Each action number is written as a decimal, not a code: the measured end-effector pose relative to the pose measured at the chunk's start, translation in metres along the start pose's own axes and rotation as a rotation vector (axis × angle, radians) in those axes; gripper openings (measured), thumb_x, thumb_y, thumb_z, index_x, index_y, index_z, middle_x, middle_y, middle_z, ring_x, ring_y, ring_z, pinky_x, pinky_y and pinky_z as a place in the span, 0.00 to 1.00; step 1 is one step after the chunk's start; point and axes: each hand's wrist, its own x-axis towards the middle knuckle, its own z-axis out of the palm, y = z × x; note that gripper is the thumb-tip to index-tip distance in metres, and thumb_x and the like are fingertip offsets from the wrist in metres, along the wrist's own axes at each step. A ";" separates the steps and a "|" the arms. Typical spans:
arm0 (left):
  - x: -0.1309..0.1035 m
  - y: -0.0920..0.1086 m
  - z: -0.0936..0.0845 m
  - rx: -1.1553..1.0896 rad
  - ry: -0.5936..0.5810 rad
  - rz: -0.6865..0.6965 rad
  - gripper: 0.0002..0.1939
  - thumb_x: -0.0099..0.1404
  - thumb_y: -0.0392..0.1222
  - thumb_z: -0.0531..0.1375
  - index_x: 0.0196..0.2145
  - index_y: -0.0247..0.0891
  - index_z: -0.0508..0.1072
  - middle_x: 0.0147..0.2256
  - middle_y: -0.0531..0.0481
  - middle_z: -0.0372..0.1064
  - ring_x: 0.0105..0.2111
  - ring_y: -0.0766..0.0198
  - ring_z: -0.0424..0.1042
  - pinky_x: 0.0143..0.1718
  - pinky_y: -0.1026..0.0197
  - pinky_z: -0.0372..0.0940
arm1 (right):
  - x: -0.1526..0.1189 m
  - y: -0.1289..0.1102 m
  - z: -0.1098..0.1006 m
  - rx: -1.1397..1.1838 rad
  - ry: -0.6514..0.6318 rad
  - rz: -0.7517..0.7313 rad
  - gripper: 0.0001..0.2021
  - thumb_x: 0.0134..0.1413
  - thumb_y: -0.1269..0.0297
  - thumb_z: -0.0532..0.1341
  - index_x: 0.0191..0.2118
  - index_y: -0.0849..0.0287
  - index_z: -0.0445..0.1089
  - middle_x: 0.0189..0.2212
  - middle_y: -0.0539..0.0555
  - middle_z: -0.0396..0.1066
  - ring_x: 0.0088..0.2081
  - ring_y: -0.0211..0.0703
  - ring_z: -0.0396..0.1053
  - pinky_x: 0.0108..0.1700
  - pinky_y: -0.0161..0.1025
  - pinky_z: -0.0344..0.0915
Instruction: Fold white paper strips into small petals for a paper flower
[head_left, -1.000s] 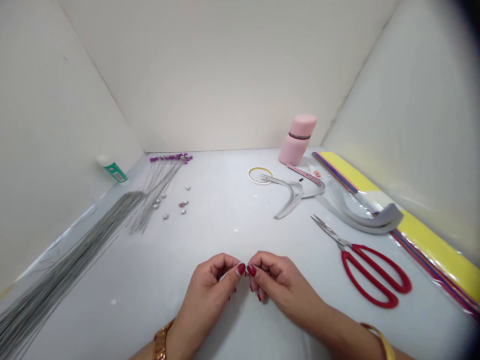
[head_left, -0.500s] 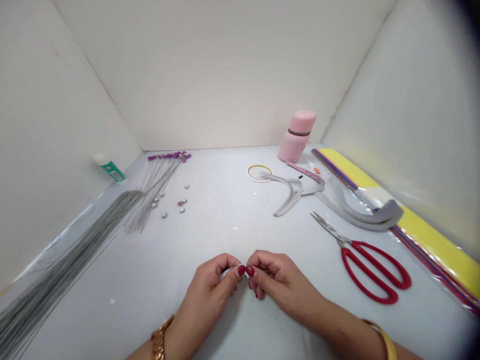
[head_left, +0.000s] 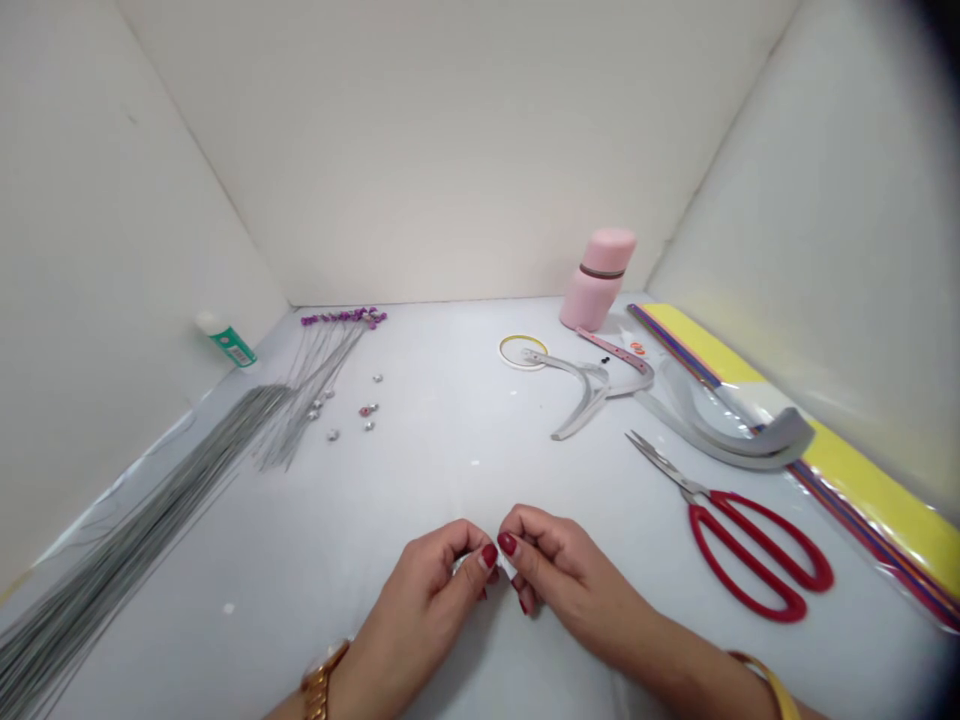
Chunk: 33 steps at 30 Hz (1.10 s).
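Close to the table's front edge, my left hand [head_left: 442,580] and my right hand [head_left: 559,570] meet, thumbs and index fingers pinched around a small white piece [head_left: 507,568]. The piece shows between the two thumbs, and part of it is hidden by the fingers. A bit of pale material also shows inside the curled fingers of my left hand. Red scissors [head_left: 742,545] lie to the right of my right hand, blades slightly apart. Several small silver pieces [head_left: 333,435] lie beyond my left hand, one with a reddish centre [head_left: 364,411].
Long grey wires [head_left: 172,500] and purple-tipped stems [head_left: 345,318] lie left, near a green-and-white tube [head_left: 227,341]. At the back right stand a pink bottle [head_left: 598,280], a tape ring [head_left: 523,351], curved grey strips [head_left: 720,440] and yellow packaged sheets [head_left: 862,470].
My hands have shifted slightly right and down in view, with their thumbs a little farther apart. More of the white piece shows between them. The whole scene has shifted slightly.
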 end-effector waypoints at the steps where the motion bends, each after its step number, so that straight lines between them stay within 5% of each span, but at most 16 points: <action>1: 0.001 0.000 -0.001 -0.017 0.011 -0.010 0.14 0.63 0.47 0.50 0.26 0.36 0.67 0.23 0.53 0.64 0.26 0.65 0.62 0.28 0.66 0.57 | 0.001 0.000 0.000 0.046 0.001 0.017 0.14 0.57 0.55 0.50 0.28 0.60 0.61 0.18 0.46 0.61 0.20 0.32 0.59 0.24 0.30 0.56; 10: 0.004 0.005 -0.007 -0.097 0.066 -0.060 0.13 0.61 0.45 0.52 0.24 0.35 0.67 0.21 0.54 0.64 0.25 0.65 0.62 0.27 0.67 0.56 | 0.005 0.002 -0.005 0.136 -0.082 0.033 0.07 0.51 0.63 0.58 0.32 0.62 0.67 0.21 0.48 0.64 0.23 0.33 0.61 0.28 0.32 0.59; 33: 0.000 0.006 -0.005 0.065 0.061 0.058 0.13 0.63 0.42 0.51 0.26 0.36 0.70 0.26 0.49 0.70 0.27 0.62 0.66 0.29 0.65 0.59 | 0.004 0.000 -0.005 0.168 -0.063 0.098 0.13 0.49 0.55 0.59 0.28 0.62 0.64 0.20 0.47 0.64 0.22 0.33 0.62 0.26 0.32 0.59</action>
